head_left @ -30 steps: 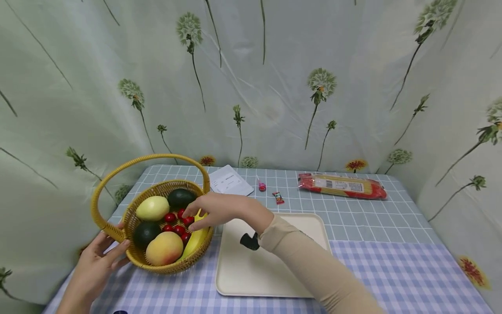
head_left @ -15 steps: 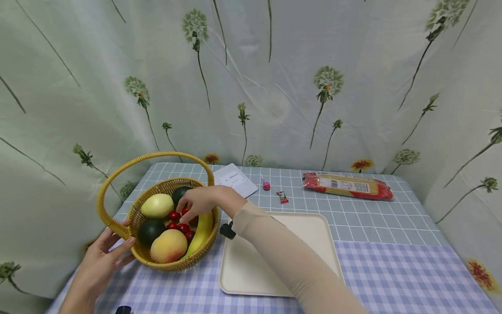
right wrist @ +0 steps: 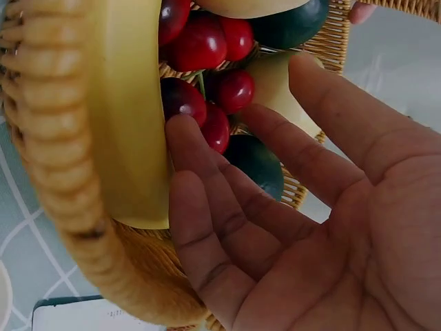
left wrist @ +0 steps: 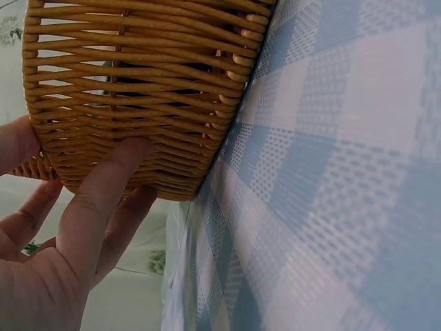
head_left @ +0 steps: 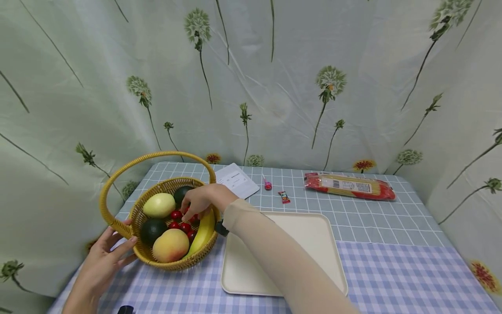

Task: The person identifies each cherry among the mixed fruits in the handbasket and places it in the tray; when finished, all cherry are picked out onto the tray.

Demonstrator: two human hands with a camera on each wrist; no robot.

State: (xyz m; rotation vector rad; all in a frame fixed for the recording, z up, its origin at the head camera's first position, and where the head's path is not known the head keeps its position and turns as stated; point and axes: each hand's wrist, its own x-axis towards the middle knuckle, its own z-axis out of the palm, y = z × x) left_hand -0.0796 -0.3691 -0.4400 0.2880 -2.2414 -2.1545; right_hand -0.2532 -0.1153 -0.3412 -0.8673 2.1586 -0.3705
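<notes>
A yellow wicker basket (head_left: 177, 267) with a tall handle stands at the left of the table. My left hand (head_left: 103, 261) holds its left rim by the handle's base; in the left wrist view the fingers (left wrist: 93, 207) lie along the outer weave. My right hand (head_left: 204, 198) reaches into the basket over the red cherries (head_left: 185, 227). In the right wrist view its fingers (right wrist: 189, 207) are spread, bent slightly, close to cherries (right wrist: 231, 89) and a banana (right wrist: 131, 117), holding nothing visible. Around them lie a peach (head_left: 170, 245), a pale yellow-green fruit (head_left: 159, 205) and dark green avocado-like fruits (head_left: 153, 231).
Right of the basket lies a cream tray (head_left: 310, 235), partly under my right forearm. Behind are a white card-like packet (head_left: 238, 181), a pink lollipop (head_left: 267, 185), a small red wrapped candy (head_left: 284, 197) and a bag of noodles (head_left: 350, 186). A floral curtain backs the table.
My right hand has moved left and lower into the basket, toward the cherries. The left hand stays at the rim. The whole head view has shifted slightly.
</notes>
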